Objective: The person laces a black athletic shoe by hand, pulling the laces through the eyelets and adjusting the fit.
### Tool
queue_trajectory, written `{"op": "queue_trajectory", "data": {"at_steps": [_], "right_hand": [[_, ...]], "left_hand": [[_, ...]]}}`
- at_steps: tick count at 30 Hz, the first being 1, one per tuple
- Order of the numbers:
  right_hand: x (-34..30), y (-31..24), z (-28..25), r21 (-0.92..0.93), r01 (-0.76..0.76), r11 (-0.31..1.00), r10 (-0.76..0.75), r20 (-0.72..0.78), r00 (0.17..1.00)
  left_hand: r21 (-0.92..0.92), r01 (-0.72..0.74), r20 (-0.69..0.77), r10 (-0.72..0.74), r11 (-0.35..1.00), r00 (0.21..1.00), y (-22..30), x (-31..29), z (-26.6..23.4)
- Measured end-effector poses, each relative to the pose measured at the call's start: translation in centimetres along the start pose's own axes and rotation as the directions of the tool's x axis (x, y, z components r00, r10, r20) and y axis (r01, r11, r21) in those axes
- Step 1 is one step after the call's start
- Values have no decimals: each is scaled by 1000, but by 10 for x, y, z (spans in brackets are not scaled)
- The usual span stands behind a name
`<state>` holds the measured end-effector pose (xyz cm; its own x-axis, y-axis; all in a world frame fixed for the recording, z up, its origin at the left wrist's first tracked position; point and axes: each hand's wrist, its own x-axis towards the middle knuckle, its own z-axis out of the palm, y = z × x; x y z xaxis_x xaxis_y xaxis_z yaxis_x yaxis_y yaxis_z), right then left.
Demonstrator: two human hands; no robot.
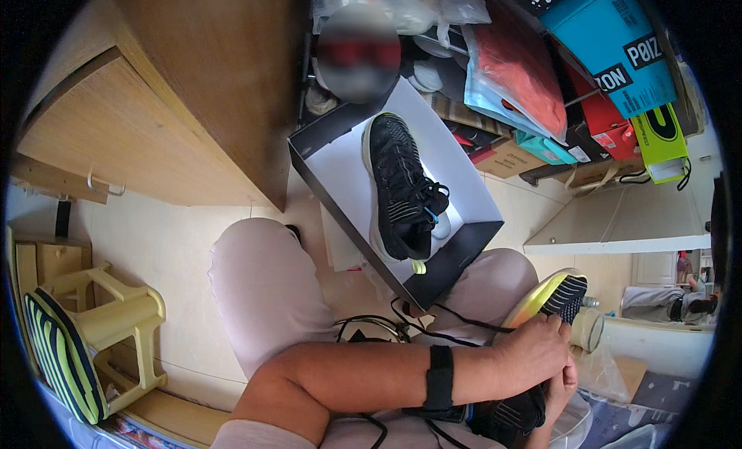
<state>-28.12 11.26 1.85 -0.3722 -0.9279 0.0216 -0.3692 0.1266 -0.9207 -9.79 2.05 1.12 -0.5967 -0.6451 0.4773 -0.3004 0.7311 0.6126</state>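
My left arm, with a black strap at the wrist, reaches across to the right. My left hand [533,350] is closed against a black sneaker [510,415] that has a yellow and orange sole with dark tread. Just below, partly hidden by the left hand, my right hand [562,386] curls around the same sneaker. Its fingertips are partly covered. A matching black sneaker [398,186] with laces and a pale green heel tab lies in an open shoebox [332,205], black outside and white inside, tilted in front of my knees.
A wooden cabinet [154,132] stands on the left, near a cream plastic stool [124,314] with a striped cushion [66,364]. Ahead, a rack holds a red plastic-wrapped package [514,66] and a blue box [610,39]. A glass jar [589,329] and a mirror [672,294] are at the right.
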Motion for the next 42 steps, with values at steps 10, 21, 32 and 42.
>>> {"op": "queue_trajectory", "data": {"at_steps": [10, 21, 32, 42], "right_hand": [[11, -16, 35, -52, 21, 998, -22, -24, 999], [3, -20, 29, 103, 82, 991, -87, 42, 995], [1, -23, 33, 108, 96, 990, -100, 36, 994], [-1, -17, 32, 197, -11, 980, 7, 21, 1000]], "left_hand": [[20, 0, -69, 2, 1000, 998, -31, -1, -20], [-71, -6, 0, 6, 997, 1000, -19, -4, -18], [-67, 32, -16, -33, 997, 999, -16, -4, -24], [-141, -1, -57, -7, 990, 998, -19, 0, -16]]}}
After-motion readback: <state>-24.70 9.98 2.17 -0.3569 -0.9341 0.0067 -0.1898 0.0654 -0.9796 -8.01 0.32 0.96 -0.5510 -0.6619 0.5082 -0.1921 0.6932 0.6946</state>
